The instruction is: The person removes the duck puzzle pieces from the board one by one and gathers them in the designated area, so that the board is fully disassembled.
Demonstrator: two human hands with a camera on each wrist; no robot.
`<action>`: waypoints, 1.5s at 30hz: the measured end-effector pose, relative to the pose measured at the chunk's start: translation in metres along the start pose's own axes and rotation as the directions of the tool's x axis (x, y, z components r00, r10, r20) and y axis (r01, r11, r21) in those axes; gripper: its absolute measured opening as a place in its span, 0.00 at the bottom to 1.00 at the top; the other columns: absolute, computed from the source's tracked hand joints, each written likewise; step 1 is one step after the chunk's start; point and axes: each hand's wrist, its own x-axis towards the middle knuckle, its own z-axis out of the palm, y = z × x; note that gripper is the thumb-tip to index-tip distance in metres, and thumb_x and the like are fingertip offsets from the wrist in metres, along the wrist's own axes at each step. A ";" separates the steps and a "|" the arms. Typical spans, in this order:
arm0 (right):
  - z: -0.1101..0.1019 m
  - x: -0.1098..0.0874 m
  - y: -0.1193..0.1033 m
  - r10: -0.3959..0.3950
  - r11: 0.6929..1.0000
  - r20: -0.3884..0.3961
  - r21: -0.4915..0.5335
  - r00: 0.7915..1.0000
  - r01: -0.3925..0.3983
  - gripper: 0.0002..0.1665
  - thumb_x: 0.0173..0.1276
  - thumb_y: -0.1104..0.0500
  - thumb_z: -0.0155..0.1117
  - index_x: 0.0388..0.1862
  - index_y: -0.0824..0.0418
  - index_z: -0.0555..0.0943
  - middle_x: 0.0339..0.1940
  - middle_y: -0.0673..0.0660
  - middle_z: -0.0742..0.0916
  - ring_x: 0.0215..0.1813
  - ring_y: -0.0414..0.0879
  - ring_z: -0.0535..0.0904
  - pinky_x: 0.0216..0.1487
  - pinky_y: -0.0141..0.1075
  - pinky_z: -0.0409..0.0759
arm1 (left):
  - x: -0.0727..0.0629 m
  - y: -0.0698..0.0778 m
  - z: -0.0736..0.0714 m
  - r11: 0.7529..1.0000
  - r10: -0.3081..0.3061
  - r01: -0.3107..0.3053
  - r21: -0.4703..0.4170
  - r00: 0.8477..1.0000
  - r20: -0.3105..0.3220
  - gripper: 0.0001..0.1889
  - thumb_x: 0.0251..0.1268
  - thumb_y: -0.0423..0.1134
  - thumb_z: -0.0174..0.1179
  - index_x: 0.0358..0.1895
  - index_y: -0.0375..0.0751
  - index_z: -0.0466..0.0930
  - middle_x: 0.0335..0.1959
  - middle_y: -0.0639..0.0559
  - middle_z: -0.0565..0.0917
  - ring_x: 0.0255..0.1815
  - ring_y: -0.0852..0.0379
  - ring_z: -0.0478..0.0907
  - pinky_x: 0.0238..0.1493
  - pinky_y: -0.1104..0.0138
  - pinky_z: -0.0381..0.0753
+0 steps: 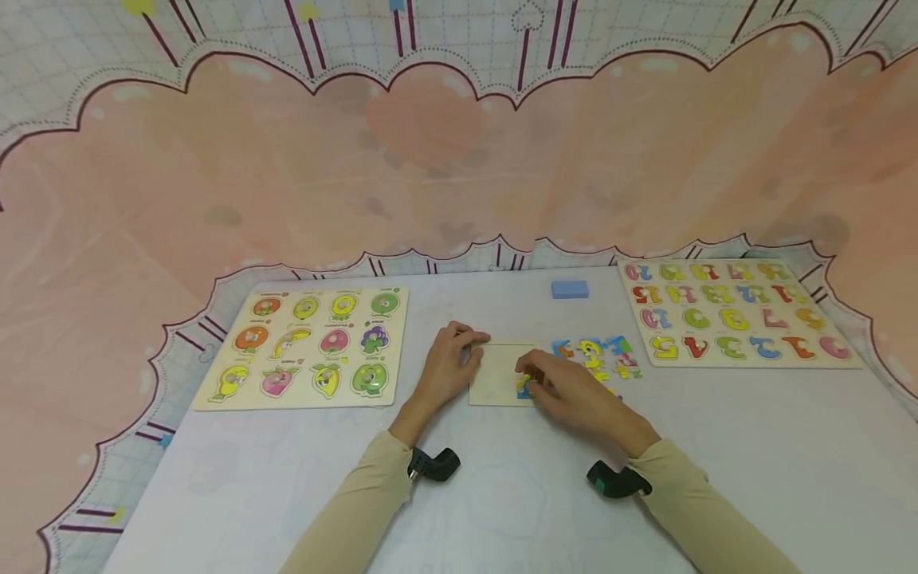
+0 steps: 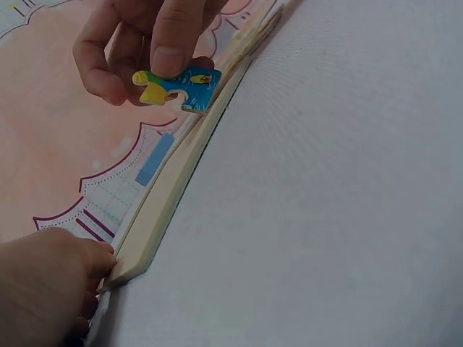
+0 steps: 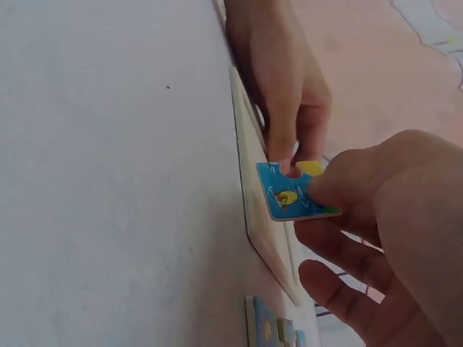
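Note:
A small pale wooden puzzle tray with a thin raised rim lies in the middle of the white table. At its upper left corner my left hand holds the edge with thumb and bent fingers. My right hand pinches a blue and yellow jigsaw piece between thumb and fingers, above the tray's right part. A yellow duck-like figure and a notch show on the piece in the right wrist view. Several more colourful jigsaw pieces lie right of the tray, partly hidden by the right hand.
A fruit puzzle board lies on the left and a number puzzle board at the back right. A blue block sits near the table's back edge. Patterned cloth hangs behind.

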 end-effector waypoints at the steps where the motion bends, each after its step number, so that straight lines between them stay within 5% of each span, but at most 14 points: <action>1: -0.001 0.000 0.000 0.011 1.000 0.003 0.013 1.000 -0.011 0.13 0.67 0.62 0.58 0.49 0.53 0.74 0.43 0.45 0.82 0.40 0.37 0.74 0.43 0.32 0.76 | 0.000 0.000 0.000 1.000 -0.002 0.002 -0.004 1.000 0.001 0.10 0.61 0.31 0.58 0.45 0.41 0.84 0.41 0.45 0.77 0.40 0.51 0.71 0.43 0.60 0.70; 11: -0.015 -0.007 0.013 0.015 0.999 -0.025 0.033 1.000 -0.015 0.11 0.65 0.65 0.59 0.44 0.52 0.76 0.37 0.45 0.82 0.38 0.37 0.74 0.40 0.31 0.76 | 0.000 0.000 0.000 1.000 -0.009 0.009 0.000 1.000 0.002 0.11 0.62 0.31 0.56 0.44 0.41 0.84 0.41 0.45 0.77 0.40 0.51 0.71 0.44 0.60 0.70; 45: -0.058 -0.030 0.047 0.083 0.996 0.096 0.027 0.992 -0.086 0.04 0.69 0.59 0.58 0.42 0.54 0.77 0.31 0.46 0.82 0.34 0.37 0.74 0.33 0.29 0.74 | 0.000 0.000 0.000 1.000 -0.028 0.028 -0.010 1.000 0.003 0.11 0.60 0.30 0.55 0.43 0.41 0.84 0.41 0.46 0.78 0.41 0.52 0.71 0.44 0.61 0.71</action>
